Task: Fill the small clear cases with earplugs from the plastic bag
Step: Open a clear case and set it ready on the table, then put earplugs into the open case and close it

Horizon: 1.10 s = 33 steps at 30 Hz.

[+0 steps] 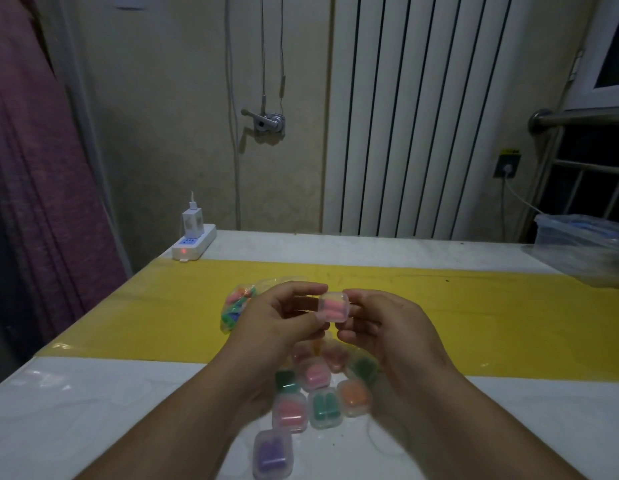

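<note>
A person seated at a dimly lit bench [93, 410] packs earplugs, with much of the work hidden by their own arms. The left hand [280, 317] covers the near side of the plastic bag [232, 306], which lies on the yellow strip [474, 323] across the bench. Only the bag's left part shows, with a jumble of pink, green and blue earplugs [244, 293] visible through the film. Both forearms cross over the cluster of small clear cases [315, 393] nearer the person, and several of these are partly covered or blurred. Pink, green and orange fillings can be made out. A purple case [271, 453] lies nearest the person, apart from the rest and partly under the left forearm. At the right edge a clear storage box [578, 244] is cut off by the frame and its contents are unreadable. A white power strip [194, 245] sits at the far left corner.

Above the bench, between bag and cluster, both hands hold a single case [333, 307] with pink ones inside. The left hand pinches its left side between thumb and curled fingers. The right hand [380, 323] grips the right side with its fingers bent close around it. Whether the lid is fully closed cannot be told.
</note>
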### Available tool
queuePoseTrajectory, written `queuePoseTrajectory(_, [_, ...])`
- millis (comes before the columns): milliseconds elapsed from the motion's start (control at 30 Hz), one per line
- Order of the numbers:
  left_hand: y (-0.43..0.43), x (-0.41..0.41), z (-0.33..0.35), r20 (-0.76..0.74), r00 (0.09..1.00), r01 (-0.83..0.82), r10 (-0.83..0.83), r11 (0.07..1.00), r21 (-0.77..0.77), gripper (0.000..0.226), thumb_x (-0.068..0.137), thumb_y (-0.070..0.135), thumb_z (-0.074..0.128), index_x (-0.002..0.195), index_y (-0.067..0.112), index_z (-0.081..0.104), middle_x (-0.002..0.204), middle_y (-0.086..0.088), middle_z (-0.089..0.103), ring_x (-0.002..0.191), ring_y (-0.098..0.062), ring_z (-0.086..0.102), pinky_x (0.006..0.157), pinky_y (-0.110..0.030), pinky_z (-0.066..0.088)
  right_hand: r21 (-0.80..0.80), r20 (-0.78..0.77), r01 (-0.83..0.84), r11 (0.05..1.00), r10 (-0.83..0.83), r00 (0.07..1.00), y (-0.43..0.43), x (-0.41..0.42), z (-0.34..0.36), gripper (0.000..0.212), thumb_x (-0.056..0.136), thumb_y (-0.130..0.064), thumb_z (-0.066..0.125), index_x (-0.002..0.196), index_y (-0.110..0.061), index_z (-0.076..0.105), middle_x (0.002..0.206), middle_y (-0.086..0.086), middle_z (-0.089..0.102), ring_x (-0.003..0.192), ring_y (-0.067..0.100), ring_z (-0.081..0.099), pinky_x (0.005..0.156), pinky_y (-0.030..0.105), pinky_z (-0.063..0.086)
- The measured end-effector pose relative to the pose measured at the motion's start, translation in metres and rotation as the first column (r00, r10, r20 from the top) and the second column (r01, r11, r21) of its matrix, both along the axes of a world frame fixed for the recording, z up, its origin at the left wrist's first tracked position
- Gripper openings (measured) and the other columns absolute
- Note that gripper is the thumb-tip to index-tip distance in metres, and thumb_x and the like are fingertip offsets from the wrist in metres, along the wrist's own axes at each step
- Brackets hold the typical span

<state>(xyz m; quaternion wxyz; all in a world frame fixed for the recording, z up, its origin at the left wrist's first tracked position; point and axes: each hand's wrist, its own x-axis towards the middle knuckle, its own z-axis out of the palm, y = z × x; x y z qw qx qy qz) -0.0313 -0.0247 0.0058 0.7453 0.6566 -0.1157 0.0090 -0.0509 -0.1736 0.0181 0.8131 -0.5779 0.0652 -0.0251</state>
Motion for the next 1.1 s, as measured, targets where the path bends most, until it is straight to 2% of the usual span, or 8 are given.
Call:
queuePoseTrajectory(67, [0.002,0.000,-0.001,0.026,1.000,0.010,-0.012,0.997,0.079,0.033,0.078,0.002,0.075,0.103,0.022,0.074,0.095,-0.001,0.075,0.089,-0.019,0.072,0.078,-0.037,0.061,-0.106,0.015,-0.021,0.994,0.023,1.000,0.001,-0.001,-0.003,0.017,0.088,-0.024,0.070,0.088,-0.007,0.074,0.081,0.012,0.068,0.071,0.023,0.057,0.055,0.029,0.049])
queuePoseTrajectory(167, [0.003,0.003,-0.003,0.052,0.999,-0.009,0.001,0.988,0.154,0.037,0.083,0.000,0.071,0.105,0.030,0.073,0.097,0.006,0.074,0.083,-0.013,0.071,0.071,-0.030,0.060,-0.305,0.085,0.058,0.951,-0.033,0.996,-0.004,0.002,-0.003,0.009,0.080,-0.014,0.078,0.085,-0.008,0.073,0.077,0.010,0.068,0.071,0.021,0.056,0.049,0.020,0.047])
queuePoseTrajectory(367, [0.011,0.016,-0.006,0.116,0.970,-0.232,0.214,0.958,0.167,0.028,0.084,0.001,0.068,0.092,0.028,0.075,0.085,0.006,0.071,0.067,-0.011,0.059,0.055,-0.023,0.047,-0.471,0.185,0.184,0.863,-0.107,0.977,-0.032,0.010,0.011,0.006,0.082,-0.014,0.076,0.085,-0.009,0.074,0.073,0.003,0.074,0.062,0.010,0.062,0.057,0.024,0.049])
queuePoseTrajectory(533, [0.020,0.022,-0.005,0.191,0.930,-0.351,0.315,0.915,0.200,0.025,0.085,0.003,0.068,0.085,0.027,0.074,0.077,0.006,0.069,0.062,-0.006,0.054,0.051,-0.019,0.044,-0.735,-0.013,-0.052,0.676,0.062,0.998,-0.050,0.008,0.017,0.002,0.081,-0.015,0.076,0.082,-0.014,0.077,0.068,-0.002,0.072,0.059,0.003,0.057,0.056,0.022,0.039])
queuePoseTrajectory(700, [0.028,0.025,-0.003,0.272,0.884,-0.454,0.382,0.842,0.293,0.031,0.084,-0.001,0.064,0.083,0.028,0.073,0.066,0.018,0.064,0.057,-0.001,0.050,0.058,-0.027,0.044,-0.882,-0.216,-0.232,0.411,0.086,0.973,-0.058,0.005,0.016,0.009,0.071,-0.009,0.081,0.071,-0.012,0.073,0.054,-0.006,0.059,0.056,0.009,0.051,0.053,0.022,0.041])
queuePoseTrajectory(833, [0.036,0.032,-0.005,0.293,0.834,-0.548,0.467,0.763,0.343,0.043,0.078,-0.005,0.058,0.081,0.036,0.069,0.086,0.009,0.069,0.068,-0.013,0.057,0.062,-0.031,0.050,-0.932,-0.259,-0.268,0.245,0.069,0.963,-0.052,0.006,0.012,0.023,0.073,-0.009,0.079,0.057,-0.019,0.066,0.049,-0.010,0.057,0.054,0.006,0.053,0.056,0.020,0.043])
queuePoseTrajectory(967, [0.042,0.037,-0.006,0.240,0.817,-0.576,0.524,0.724,0.379,0.047,0.075,-0.009,0.053,0.090,0.031,0.072,0.092,0.007,0.068,0.077,-0.017,0.059,0.069,-0.033,0.052,-0.949,-0.250,-0.256,0.182,0.055,0.967,-0.043,0.006,0.007,0.020,0.071,-0.014,0.081,0.058,-0.022,0.068,0.055,-0.009,0.060,0.056,0.007,0.053,0.055,0.021,0.043])
queuePoseTrajectory(1100, [0.048,0.045,-0.013,0.227,0.770,-0.625,0.596,0.632,0.459,0.048,0.078,-0.009,0.057,0.106,0.026,0.075,0.107,0.002,0.069,0.102,-0.022,0.058,0.089,-0.041,0.054,-0.962,-0.045,-0.050,0.268,0.026,0.999,-0.038,0.008,0.005,0.016,0.077,-0.025,0.078,0.063,-0.022,0.070,0.067,-0.007,0.069,0.064,0.008,0.061,0.061,0.025,0.047])
